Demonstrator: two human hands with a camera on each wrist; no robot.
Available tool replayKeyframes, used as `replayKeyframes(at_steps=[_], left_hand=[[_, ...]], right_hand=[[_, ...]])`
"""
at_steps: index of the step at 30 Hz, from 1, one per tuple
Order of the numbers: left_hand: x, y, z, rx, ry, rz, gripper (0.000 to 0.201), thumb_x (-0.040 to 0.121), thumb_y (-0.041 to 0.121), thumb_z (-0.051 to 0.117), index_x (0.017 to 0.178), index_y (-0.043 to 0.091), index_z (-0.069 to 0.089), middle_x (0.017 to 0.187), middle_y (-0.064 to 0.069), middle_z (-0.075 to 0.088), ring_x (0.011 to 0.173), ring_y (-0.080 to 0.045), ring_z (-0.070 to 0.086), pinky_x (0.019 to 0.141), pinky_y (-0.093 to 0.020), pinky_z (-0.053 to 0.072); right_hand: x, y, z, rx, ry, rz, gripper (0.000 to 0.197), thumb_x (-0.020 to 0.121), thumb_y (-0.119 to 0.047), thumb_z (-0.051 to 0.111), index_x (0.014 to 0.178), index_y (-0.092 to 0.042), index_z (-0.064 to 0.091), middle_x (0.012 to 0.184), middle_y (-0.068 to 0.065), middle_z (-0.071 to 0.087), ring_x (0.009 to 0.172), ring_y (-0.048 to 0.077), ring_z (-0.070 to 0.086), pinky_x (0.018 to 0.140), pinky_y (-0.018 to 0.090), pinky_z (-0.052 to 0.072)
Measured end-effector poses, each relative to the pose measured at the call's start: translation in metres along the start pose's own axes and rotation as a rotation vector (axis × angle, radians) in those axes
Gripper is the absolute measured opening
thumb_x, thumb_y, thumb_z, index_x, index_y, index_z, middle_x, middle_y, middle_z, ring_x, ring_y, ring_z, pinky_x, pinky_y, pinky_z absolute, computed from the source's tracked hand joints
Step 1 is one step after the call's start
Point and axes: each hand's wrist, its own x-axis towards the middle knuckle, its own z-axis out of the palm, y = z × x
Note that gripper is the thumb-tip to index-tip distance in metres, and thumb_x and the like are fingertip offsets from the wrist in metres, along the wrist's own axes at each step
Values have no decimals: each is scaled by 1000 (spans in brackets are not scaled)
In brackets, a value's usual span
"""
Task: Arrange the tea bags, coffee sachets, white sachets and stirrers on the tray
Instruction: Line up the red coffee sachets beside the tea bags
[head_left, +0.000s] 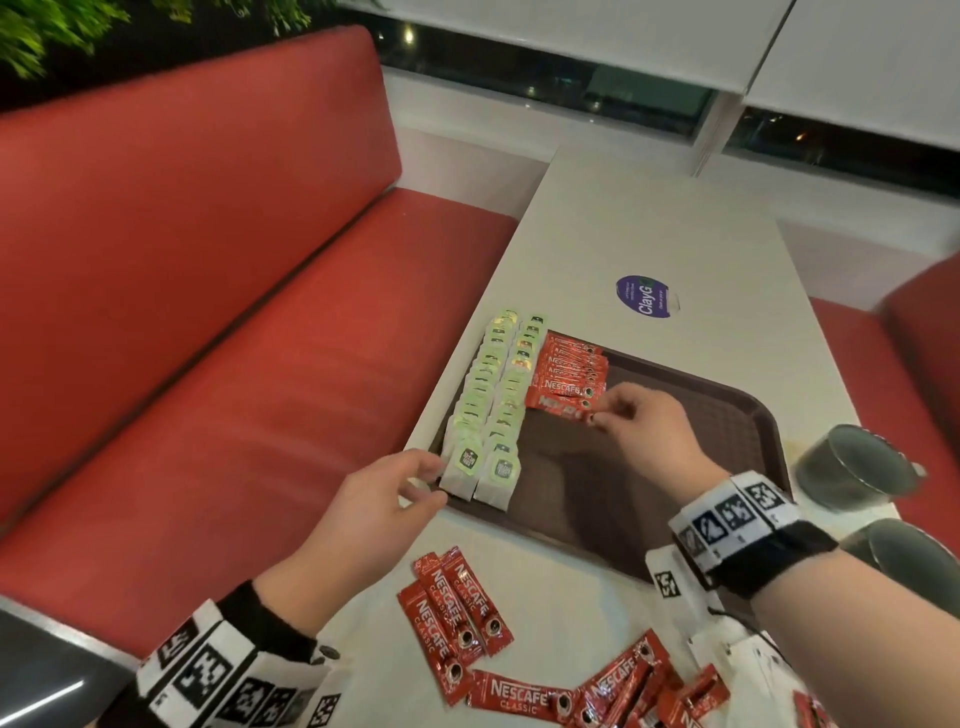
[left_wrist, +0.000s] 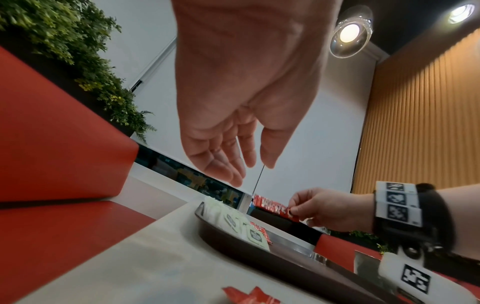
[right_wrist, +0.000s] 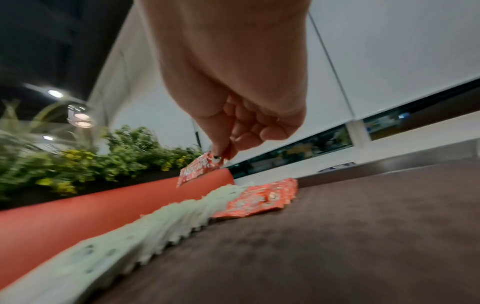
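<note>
Several loose red foil coffee sachets (head_left: 457, 613) lay scattered on the white tabletop (head_left: 649, 228) at its near edge. Just beyond them sat the dark brown plastic tray (head_left: 748, 415). At its near left corner the left hand (head_left: 384, 499) hovered with relaxed fingers, holding nothing. Two overlapping rows of pale green tea bags (head_left: 493, 400) ran along the tray's left edge. Beside them, the right hand (head_left: 644, 431) pinched one red sachet (head_left: 563, 410) above a fanned red stack (head_left: 571, 369) near the far left corner.
</note>
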Motion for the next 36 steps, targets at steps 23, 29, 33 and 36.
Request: replayKeyframes(at_steps=[23,29,33,36], left_hand=[[-9,-12,-6,-45,20,-47,20,87,23,64,86,42,59,90,16,64,83,13,54,65,-3,42],[-11,-9,-7,11,-6,-54,17,87,25,64,90,41,58,93,17,63,80,10,57,63,-3,41],[-11,-7,-7,128,-206,-89,20,84,32,68,100,39,58,99,20,60,89,5,56,68,-7,42],[-13,-1,-5,257,-390,-79,35,82,34,70,115,36,58,110,20,56,101,1,51,76,-13,41]], right_hand=[[79,20,28,-356,-134,238,10,85,-11,65,78,-17,60,101,7,66,98,24,60,83,30,43],[74,22,31,-394,-116,178,6,83,-9,60,82,-15,62,97,7,66,94,24,61,77,28,43],[73,20,33,-481,-129,164,14,87,-14,57,98,-10,64,104,9,62,95,27,59,76,29,44],[72,14,31,-563,-164,139,20,90,-18,53,105,-9,63,110,11,60,97,28,60,79,32,47]])
